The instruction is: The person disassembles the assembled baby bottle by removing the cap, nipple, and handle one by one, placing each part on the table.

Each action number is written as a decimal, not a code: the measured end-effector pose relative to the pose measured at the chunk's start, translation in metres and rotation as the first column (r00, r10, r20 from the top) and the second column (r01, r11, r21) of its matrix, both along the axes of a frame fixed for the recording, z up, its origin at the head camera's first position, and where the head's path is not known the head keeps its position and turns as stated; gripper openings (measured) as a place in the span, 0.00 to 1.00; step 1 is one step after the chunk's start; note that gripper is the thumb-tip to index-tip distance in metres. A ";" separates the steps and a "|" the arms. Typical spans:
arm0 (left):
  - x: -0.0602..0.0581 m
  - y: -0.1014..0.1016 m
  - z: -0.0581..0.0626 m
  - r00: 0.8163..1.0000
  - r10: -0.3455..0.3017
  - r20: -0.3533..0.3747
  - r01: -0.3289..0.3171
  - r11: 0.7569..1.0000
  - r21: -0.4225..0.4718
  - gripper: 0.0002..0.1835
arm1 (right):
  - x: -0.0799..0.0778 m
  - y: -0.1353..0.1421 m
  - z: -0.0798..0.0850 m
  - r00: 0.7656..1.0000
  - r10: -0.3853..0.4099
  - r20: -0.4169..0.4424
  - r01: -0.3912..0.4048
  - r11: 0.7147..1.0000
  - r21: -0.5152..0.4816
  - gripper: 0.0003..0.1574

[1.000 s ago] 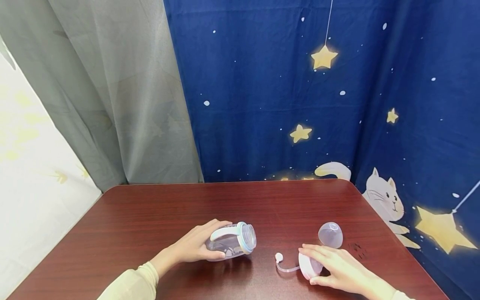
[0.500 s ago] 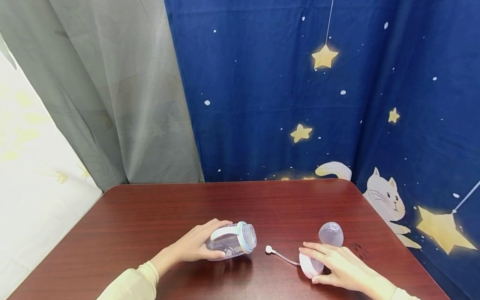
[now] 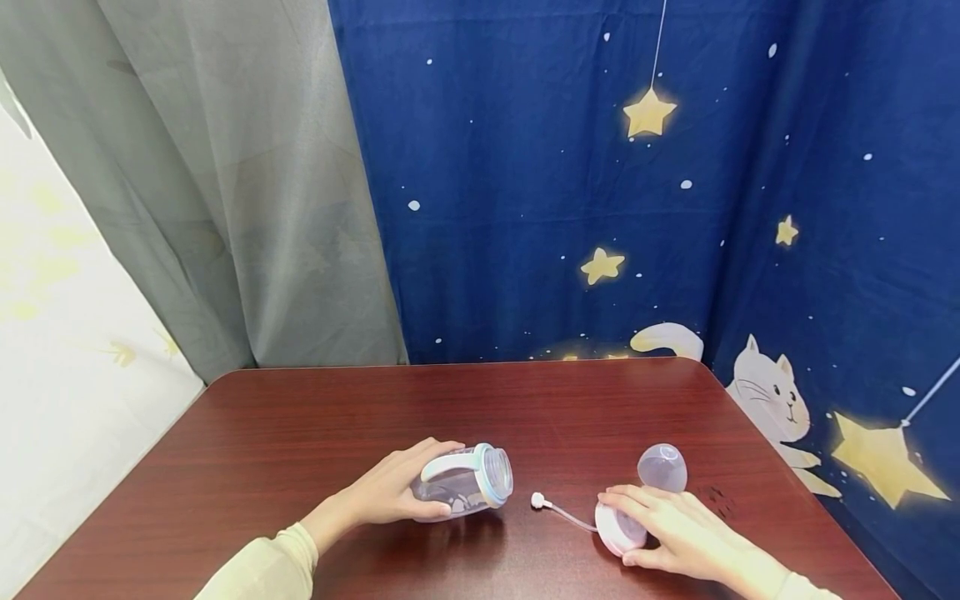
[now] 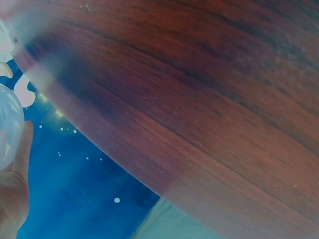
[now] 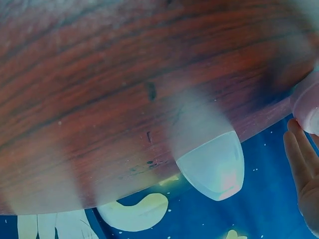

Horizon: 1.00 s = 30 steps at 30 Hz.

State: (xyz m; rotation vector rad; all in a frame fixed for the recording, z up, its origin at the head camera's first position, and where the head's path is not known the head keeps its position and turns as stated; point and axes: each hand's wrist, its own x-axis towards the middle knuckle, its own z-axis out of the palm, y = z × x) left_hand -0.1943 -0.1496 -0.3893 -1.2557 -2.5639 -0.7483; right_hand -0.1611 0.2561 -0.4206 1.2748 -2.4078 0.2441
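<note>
My left hand grips a clear baby bottle lying on its side, its uncapped mouth to the right. The bottle has pale handles and a light blue collar. To the right, my right hand holds a pink-and-white bottle lid between thumb and fingers. From this lid a thin straw runs left, ending in a white weighted tip. Just behind the right hand stands a clear dome cover. In the right wrist view, the lid shows at the edge, beside the fingertips.
The reddish-brown wooden table has rounded far corners. Small dark marks lie on it right of the dome cover. Behind it hang a grey curtain and a blue star-patterned curtain.
The straw has swung from a bent curve to nearly straight, its tip moving left and away from me. The right hand has shifted slightly with the lid; the left hand and bottle stay put.
</note>
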 end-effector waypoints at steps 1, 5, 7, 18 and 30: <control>0.000 0.000 0.000 1.000 0.000 0.002 0.000 1.000 0.000 0.37 | 0.000 0.000 0.000 1.000 0.003 -0.003 -0.003 1.000 0.001 0.38; 0.001 0.001 0.001 1.000 0.002 0.006 -0.002 1.000 0.002 0.37 | -0.001 0.000 0.000 1.000 0.020 -0.021 -0.020 1.000 -0.002 0.38; 0.001 0.001 0.000 1.000 0.002 0.003 -0.002 1.000 0.001 0.37 | -0.002 0.000 0.000 0.999 0.028 -0.026 -0.029 1.000 -0.004 0.38; 0.000 0.000 -0.001 1.000 0.001 0.001 -0.001 1.000 0.004 0.37 | -0.002 -0.002 0.001 0.999 0.033 0.028 -0.034 0.999 0.026 0.35; 0.000 0.000 0.000 1.000 0.008 0.006 -0.008 1.000 0.003 0.37 | -0.003 -0.004 0.003 1.000 0.029 -0.010 -0.029 0.999 0.029 0.39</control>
